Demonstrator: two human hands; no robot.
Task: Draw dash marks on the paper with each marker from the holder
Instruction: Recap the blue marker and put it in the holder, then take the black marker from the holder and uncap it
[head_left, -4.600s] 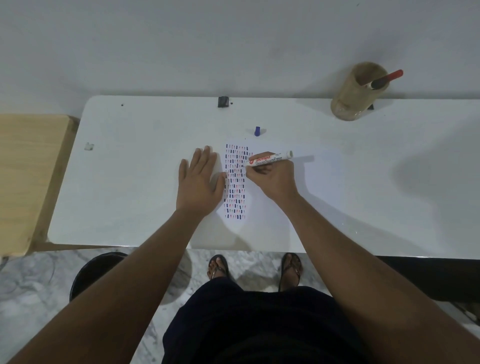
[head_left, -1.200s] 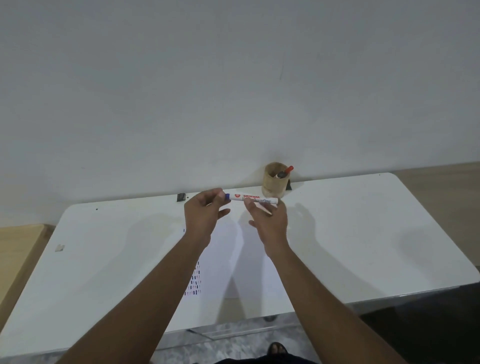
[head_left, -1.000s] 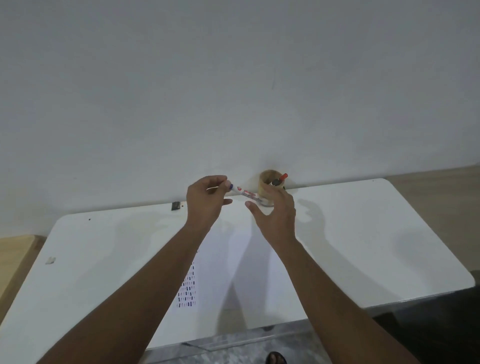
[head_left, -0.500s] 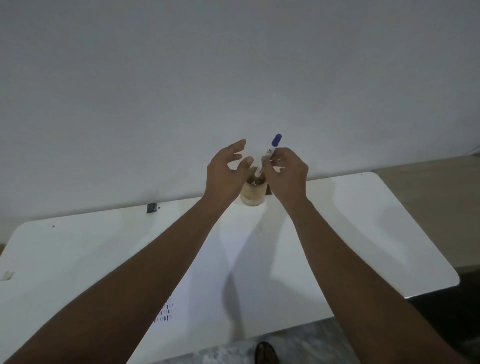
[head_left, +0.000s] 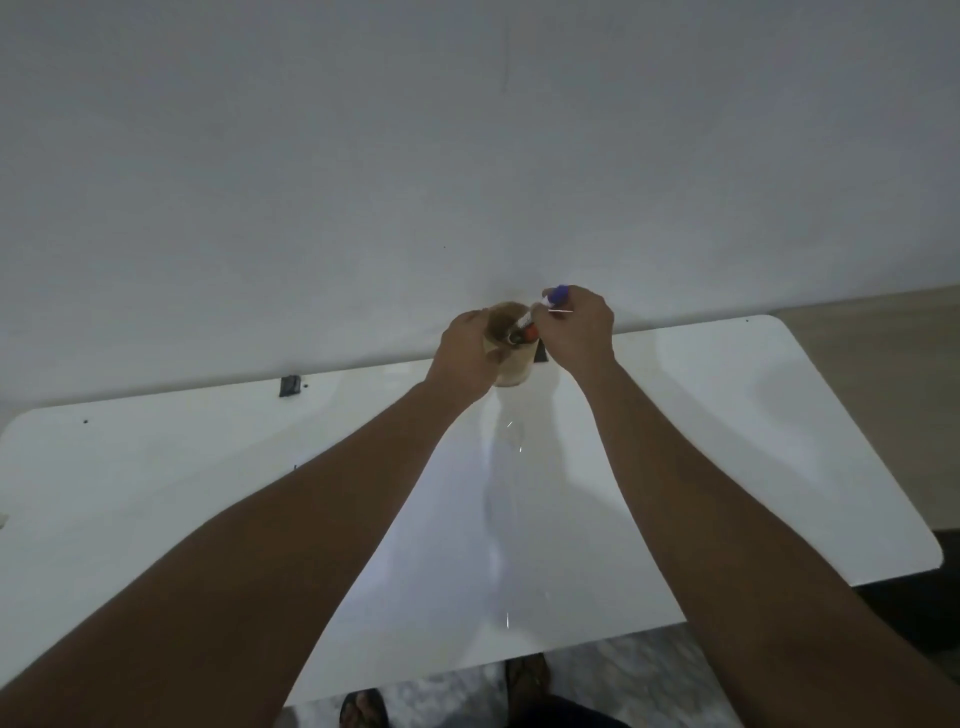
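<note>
Setting: white desk (head_left: 727, 441) set against a plain pale wall; both bare forearms reach to its far edge.
Task item: blue-capped marker (head_left: 551, 300), cap end up, barrel slanting down and to the left into the mouth of the holder (head_left: 511, 358).
Right grip: right hand (head_left: 579, 332) is closed on the marker just below the cap; fingers wrap the upper barrel, and only the cap and a short white length show above the knuckles.
Left grip: left hand (head_left: 467, 353) is wrapped around the left side of the holder, steadying it; thumb and fingers lie against its wall.
Holder: tan cylinder standing upright at the back of the desk, directly between the two hands and touching the left one.
Holder contents: red-capped marker (head_left: 525, 332) lies inside the rim, immediately below and left of the right grip.
Key relation: marker long axis runs from the right grip down-left into the holder opening; the right hand is the nearer and only hand on the marker.
Judged step: returning the blue marker to the holder. A release once the barrel rests inside appears to be all that is needed.
Risk: red-capped marker may obstruct entry.
Paper: not discernible; forearms cover the near desk.
Other: small dark object (head_left: 290, 386) on the far edge, well left of the left grip.
</note>
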